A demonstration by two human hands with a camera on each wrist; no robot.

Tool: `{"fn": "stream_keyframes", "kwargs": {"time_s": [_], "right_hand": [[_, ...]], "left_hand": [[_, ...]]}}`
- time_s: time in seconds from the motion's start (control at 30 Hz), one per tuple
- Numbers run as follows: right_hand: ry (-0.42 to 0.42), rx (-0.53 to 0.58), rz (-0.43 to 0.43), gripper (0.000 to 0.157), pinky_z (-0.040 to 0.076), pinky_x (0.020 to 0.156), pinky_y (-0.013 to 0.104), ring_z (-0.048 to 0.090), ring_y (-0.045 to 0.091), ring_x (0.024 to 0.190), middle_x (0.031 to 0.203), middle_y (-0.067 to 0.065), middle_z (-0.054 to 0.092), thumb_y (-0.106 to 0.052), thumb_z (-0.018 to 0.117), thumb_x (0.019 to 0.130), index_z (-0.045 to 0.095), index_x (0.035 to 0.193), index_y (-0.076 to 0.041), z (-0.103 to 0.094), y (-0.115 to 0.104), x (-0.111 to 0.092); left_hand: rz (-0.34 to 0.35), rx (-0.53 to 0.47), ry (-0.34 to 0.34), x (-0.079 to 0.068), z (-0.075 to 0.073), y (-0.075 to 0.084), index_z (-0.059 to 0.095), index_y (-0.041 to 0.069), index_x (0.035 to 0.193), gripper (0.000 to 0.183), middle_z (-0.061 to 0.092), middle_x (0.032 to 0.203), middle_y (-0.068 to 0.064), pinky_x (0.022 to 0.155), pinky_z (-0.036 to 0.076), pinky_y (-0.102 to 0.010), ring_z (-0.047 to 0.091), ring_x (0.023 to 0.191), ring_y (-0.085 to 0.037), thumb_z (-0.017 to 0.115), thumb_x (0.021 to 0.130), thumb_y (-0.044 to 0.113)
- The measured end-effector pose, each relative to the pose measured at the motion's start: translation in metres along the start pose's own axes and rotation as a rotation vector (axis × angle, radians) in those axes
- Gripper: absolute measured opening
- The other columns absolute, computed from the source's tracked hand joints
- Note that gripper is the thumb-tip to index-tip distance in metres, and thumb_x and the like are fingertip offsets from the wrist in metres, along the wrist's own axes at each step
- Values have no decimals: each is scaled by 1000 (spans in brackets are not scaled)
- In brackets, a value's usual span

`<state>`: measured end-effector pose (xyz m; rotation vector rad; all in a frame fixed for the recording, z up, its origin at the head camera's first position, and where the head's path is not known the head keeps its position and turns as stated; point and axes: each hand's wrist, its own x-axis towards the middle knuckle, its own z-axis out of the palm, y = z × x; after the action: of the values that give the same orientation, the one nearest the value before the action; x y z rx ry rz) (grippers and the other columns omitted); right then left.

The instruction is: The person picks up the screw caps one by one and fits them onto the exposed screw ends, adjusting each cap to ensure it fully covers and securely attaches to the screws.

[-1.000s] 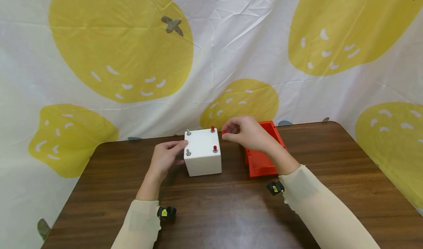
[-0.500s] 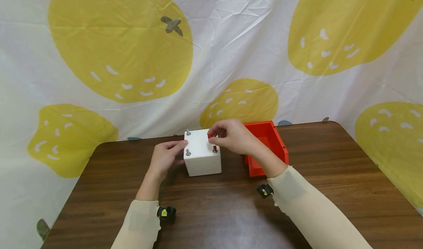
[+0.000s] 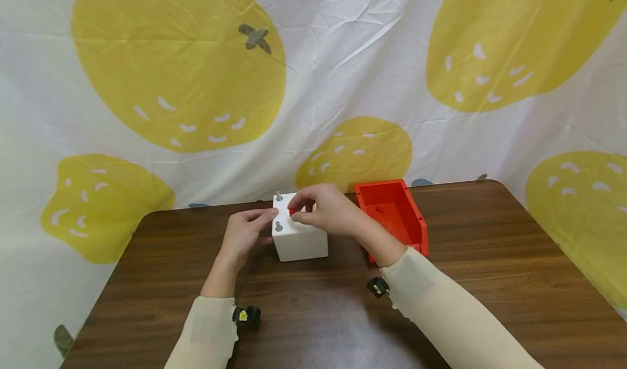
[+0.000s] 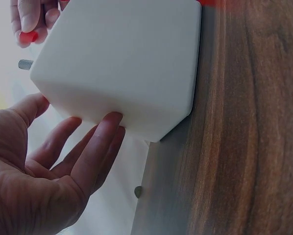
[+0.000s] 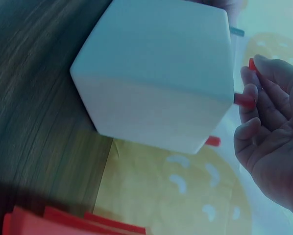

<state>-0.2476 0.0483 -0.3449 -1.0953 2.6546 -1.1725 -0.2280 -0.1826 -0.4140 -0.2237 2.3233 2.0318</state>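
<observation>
A white cube-shaped block (image 3: 302, 247) stands on the table. My left hand (image 3: 242, 233) holds it, thumb on the top edge and fingers against the left side. Between thumb and fingertips, my right hand (image 3: 328, 211) pinches a small red cap (image 5: 252, 64) above the block's top. Two bare threaded bolts stick up on the left, the front bolt (image 3: 279, 226) and the back bolt (image 3: 279, 196). In the right wrist view, a near red cap (image 5: 244, 100) and a far red cap (image 5: 213, 141) cover the right-hand bolts, which my right hand hides in the head view.
To the right of the block stands a red open bin (image 3: 418, 222), with a small red piece (image 3: 380, 209) inside. The wooden table (image 3: 303, 309) ends at a white curtain (image 3: 343, 59) with yellow fruit shapes.
My right hand has moved left from beside the bin, across the block's top toward the bare bolts, carrying the red cap. My left hand and the block have stayed in place.
</observation>
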Motion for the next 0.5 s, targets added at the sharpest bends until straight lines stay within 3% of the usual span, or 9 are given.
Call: {"fn": "stream_keyframes", "kwargs": {"time_s": [0.5], "right_hand": [[-37,0,-34,17,56,68,24,62,14,81,94,-6,75,-12,82,95,81,112,-9,15,-10,9]], "left_hand": [[26,-22,-20,-1,-2,0,76,0,127,44,73,128,-15,81,66,-39,72,106,-22,76,101,35]]}}
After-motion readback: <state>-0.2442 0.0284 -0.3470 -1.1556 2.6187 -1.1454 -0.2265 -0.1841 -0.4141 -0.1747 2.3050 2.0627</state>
